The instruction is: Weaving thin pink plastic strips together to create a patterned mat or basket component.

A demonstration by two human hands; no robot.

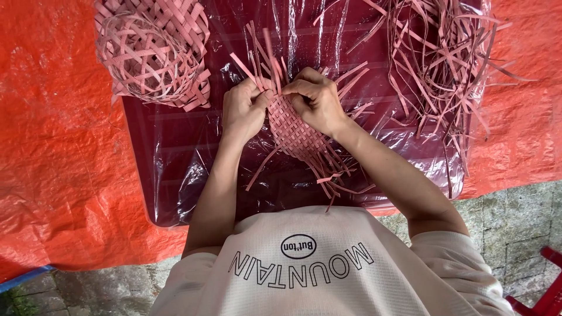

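Honestly a lot is hidden here. The fingertips of the left hand (243, 108) and right hand (314, 98) are tucked into the pink strips, so you can't tell which strip each one pinches. The middle of the woven mat (295, 133) sits under both hands. The finished baskets (153, 50) and the loose strip pile (440, 55) get chopped off by the top edge. The dark red table (175, 175) has its near edge behind the person's shirt (304, 269). The red thing (541, 295) bottom right is cut off, can't tell what it is.
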